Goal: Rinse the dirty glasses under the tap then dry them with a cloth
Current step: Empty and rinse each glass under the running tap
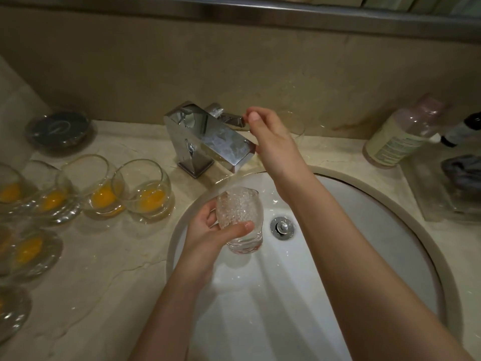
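My left hand (208,235) grips a clear glass (240,217) over the white sink (364,230), right under the chrome tap's spout (210,136). Water fills the glass with bubbles. My right hand (268,136) reaches to the tap's lever (233,119) at the back, fingers curled on it. Several dirty glasses (145,191) with yellow residue stand on the counter to the left. A clear empty glass (296,123) stands behind my right hand, partly hidden. A dark cloth (460,170) lies in a clear tray at the right.
A dark lidded dish (61,128) sits at the back left. A plastic bottle (406,131) and a small dark bottle (466,128) stand at the back right. The sink's drain plug (283,227) is beside the held glass. The marble counter (104,269) surrounds the basin.
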